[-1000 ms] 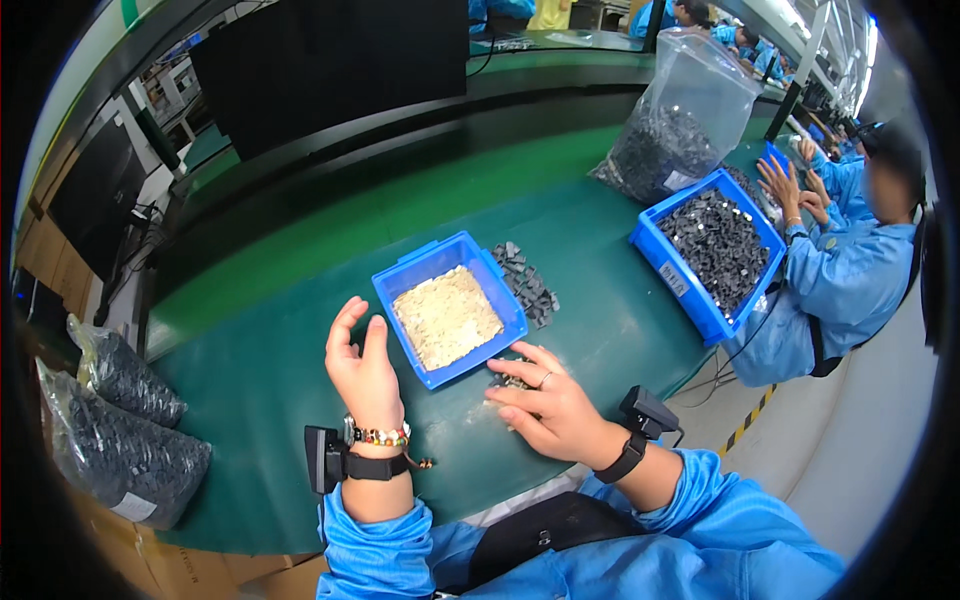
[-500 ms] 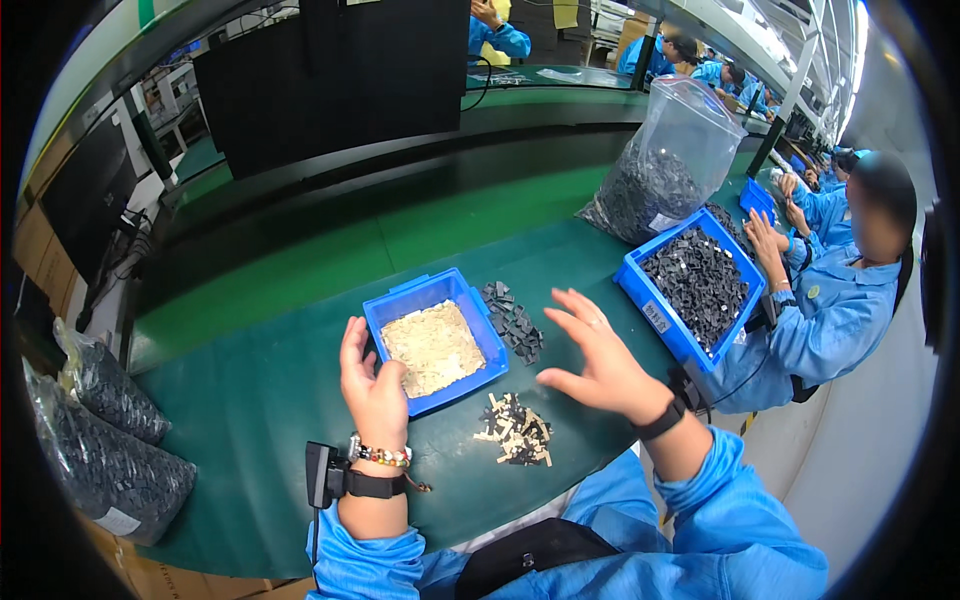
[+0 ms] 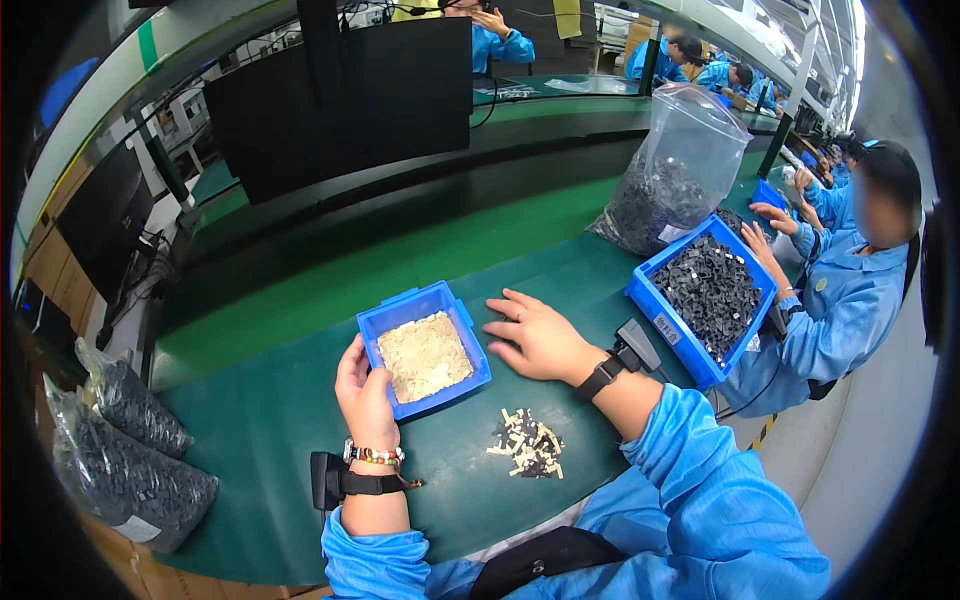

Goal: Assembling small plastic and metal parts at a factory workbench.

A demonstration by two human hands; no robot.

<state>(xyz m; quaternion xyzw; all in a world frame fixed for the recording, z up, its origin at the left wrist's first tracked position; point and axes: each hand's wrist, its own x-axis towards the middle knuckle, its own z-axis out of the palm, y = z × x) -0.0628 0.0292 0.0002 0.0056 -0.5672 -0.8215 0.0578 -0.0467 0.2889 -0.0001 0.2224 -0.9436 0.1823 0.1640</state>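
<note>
My left hand is closed on the left wall of a small blue bin, its thumb at the near left corner. A layer of small cream-coloured pieces fills the bottom of the bin. To the right of the bin, my right hand lies palm down with fingers stretched out, holding nothing that shows. It covers the place where a heap of black pieces lay, so those pieces are mostly hidden. Nearer to me is a small heap of mixed cream and black pieces on the green mat.
At the right stands a larger blue bin full of black pieces. Behind it is a clear bag of black parts. More filled bags stand at the left edge. A co-worker in blue sits at the right.
My right hand has come down and left onto the black heap. My left hand has closed on the small bin, which has shifted slightly left. The view has also moved a little.
</note>
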